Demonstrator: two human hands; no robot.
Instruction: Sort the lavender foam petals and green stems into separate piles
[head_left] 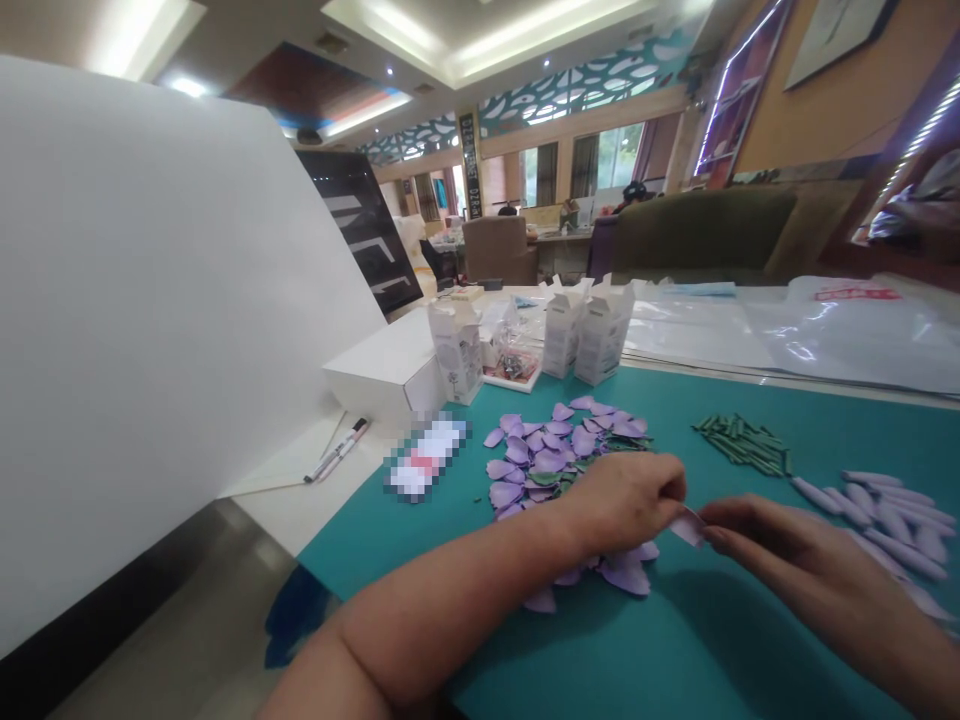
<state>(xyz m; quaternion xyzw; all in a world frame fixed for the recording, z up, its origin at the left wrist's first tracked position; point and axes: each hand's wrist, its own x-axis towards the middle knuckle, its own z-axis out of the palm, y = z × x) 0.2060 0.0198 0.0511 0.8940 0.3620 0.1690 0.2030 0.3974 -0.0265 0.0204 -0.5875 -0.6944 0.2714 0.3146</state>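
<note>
My left hand (626, 498) and my right hand (780, 555) meet over the teal mat (675, 640), both pinching one small lilac paper petal (688, 526) between their fingertips. A heap of loose lilac petals (559, 450) lies just behind and under my left hand, with a few green bits among them. Right of my right hand is a row of rolled lilac paper pieces (889, 515). A small pile of thin green sticks (742, 442) lies beyond my hands to the right.
A big white board (142, 330) leans along the left side. Behind the petals stand a white box (386, 375), several small white cartons (589, 330) and a small tray of bits (511, 368). A marker pen (337, 450) lies on white paper. Clear plastic sheets (825, 335) cover the far table.
</note>
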